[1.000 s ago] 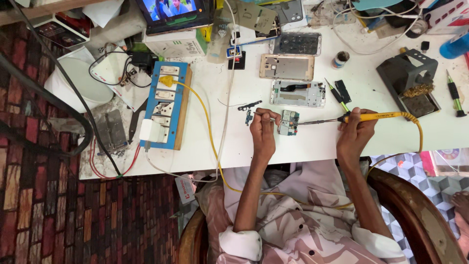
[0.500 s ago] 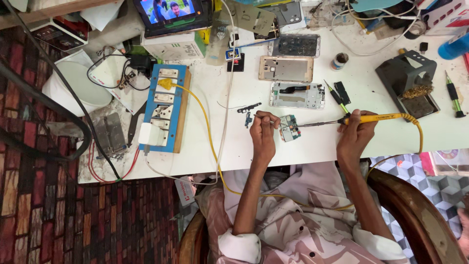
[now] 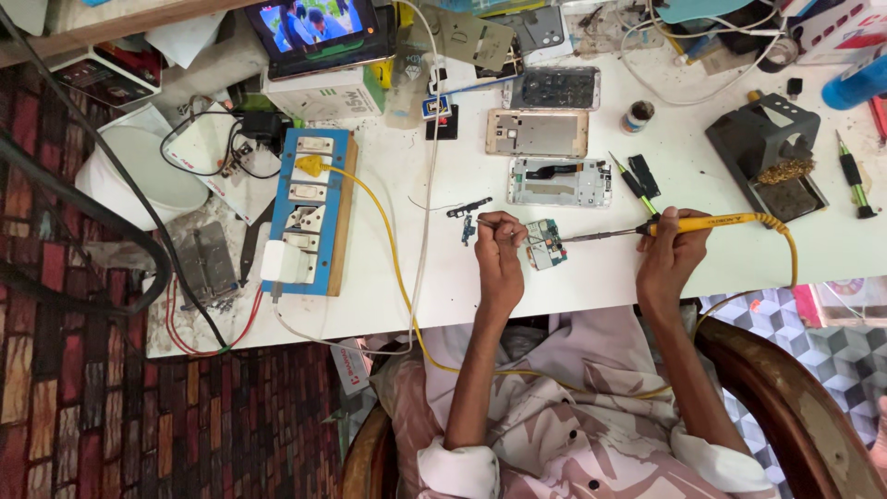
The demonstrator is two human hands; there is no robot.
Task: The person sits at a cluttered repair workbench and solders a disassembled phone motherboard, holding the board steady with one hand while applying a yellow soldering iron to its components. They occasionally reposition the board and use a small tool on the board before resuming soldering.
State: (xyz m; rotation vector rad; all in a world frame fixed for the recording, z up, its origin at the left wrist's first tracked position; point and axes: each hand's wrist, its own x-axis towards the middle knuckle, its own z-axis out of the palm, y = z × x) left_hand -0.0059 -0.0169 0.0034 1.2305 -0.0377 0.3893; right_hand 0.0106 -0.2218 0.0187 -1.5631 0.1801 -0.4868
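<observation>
My right hand [image 3: 673, 251] grips a yellow-handled soldering iron [image 3: 702, 223], its metal tip reaching left to a small green circuit board [image 3: 547, 245] on the white table [image 3: 591, 277]. My left hand [image 3: 502, 246] rests just left of the board, pinching a thin metal tool or wire [image 3: 516, 230] that points toward it. Small dark loose parts [image 3: 468, 211] lie beside that hand. The iron's yellow cord [image 3: 787, 249] loops down off the table's front edge.
Opened phone frames [image 3: 560, 181] [image 3: 537, 132] lie behind the board. A black soldering stand [image 3: 770, 157] sits to the right, a blue switch board [image 3: 307, 212] with a yellow lead to the left. A tablet screen [image 3: 312, 25], small screwdrivers [image 3: 634, 183] and tangled cables crowd the back.
Both hands stay in nearly the same place over the circuit board; only small shifts of the iron's tip and the left fingers show.
</observation>
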